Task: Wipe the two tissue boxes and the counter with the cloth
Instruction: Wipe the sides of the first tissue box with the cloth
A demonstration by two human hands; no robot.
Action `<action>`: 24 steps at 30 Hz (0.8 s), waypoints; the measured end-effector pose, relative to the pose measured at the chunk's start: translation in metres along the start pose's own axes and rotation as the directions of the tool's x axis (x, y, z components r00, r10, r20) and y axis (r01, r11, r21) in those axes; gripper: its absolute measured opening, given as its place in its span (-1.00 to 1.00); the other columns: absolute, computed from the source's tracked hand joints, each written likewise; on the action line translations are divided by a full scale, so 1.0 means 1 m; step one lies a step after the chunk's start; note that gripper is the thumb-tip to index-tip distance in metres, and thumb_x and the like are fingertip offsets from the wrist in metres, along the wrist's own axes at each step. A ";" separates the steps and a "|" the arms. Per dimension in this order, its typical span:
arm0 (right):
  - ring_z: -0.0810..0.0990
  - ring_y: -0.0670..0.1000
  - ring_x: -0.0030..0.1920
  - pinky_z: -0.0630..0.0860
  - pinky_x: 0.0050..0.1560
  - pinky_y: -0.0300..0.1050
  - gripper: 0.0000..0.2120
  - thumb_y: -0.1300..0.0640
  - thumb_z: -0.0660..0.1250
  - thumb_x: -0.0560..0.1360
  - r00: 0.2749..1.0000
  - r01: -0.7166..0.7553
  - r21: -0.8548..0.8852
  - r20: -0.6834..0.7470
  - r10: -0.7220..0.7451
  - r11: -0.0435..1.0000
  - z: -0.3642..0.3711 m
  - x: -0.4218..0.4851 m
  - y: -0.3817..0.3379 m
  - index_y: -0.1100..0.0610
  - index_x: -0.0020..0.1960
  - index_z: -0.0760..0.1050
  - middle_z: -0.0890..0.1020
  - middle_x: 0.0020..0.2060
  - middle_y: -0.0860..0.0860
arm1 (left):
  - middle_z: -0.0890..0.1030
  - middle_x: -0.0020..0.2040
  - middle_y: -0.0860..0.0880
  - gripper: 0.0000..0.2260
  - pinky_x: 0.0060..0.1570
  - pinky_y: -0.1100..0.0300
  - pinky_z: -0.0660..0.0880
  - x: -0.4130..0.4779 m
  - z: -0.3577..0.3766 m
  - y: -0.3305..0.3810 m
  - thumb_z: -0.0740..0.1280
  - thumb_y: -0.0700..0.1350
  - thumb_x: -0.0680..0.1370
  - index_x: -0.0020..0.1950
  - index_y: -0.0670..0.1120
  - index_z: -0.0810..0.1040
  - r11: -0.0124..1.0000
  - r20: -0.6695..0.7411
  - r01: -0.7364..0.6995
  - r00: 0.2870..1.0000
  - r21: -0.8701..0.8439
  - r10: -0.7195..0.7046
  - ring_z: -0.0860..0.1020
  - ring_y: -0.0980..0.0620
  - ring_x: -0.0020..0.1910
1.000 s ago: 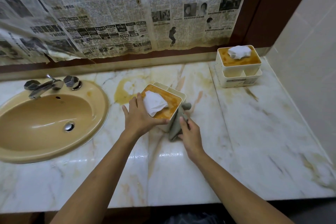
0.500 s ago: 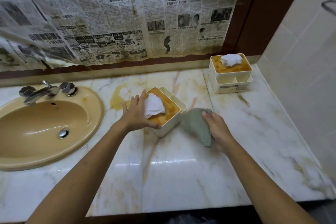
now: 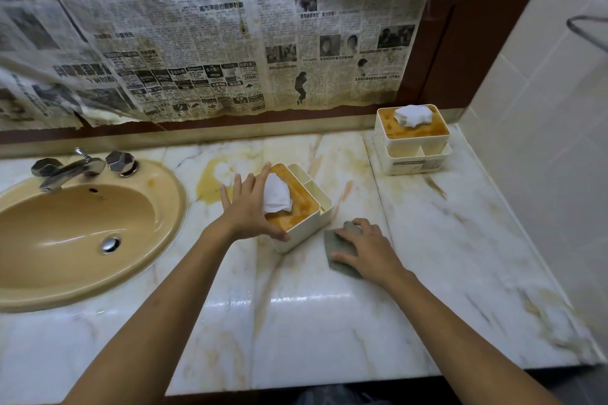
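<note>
Marble worktop (image 3: 329, 322), cloth pressed flat

Right hand (image 3: 370, 250) lies flat, fingers together, hiding most of the grey cloth (image 3: 337, 248); left hand (image 3: 251, 207), fingers spread, steadies the near tissue box (image 3: 301, 207), covering its corner.

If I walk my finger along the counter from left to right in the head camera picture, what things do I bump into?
Sink → faucet → left hand → near tissue box → cloth → right hand → far tissue box.

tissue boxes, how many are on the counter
2: one tissue box mid-counter under the left hand, the other tissue box in the back right corner. None seem hidden.
</note>
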State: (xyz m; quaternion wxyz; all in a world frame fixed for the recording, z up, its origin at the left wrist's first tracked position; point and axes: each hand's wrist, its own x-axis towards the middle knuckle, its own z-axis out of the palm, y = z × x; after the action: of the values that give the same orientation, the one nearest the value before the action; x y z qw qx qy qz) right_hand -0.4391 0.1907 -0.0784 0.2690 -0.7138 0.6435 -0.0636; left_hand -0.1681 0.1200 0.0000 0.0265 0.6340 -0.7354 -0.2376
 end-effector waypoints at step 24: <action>0.53 -0.19 0.05 0.37 0.06 -0.52 -0.76 0.15 0.36 0.58 0.902 0.115 0.550 -0.407 0.145 0.827 -0.018 -0.007 -0.009 0.10 0.24 0.61 0.51 0.04 -0.04 | 0.20 0.53 -0.37 0.18 0.40 -0.41 -0.19 0.010 -0.008 0.036 0.01 0.71 0.18 0.59 0.13 -0.33 0.918 -0.098 0.391 0.918 0.062 -0.384 0.14 -0.36 0.53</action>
State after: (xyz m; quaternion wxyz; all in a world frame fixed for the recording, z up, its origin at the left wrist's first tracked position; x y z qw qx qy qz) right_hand -0.4407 0.1923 -0.0572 0.3179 -0.5656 0.6449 -0.4039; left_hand -0.2004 0.1115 0.0182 -0.0158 0.7770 -0.6024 -0.1818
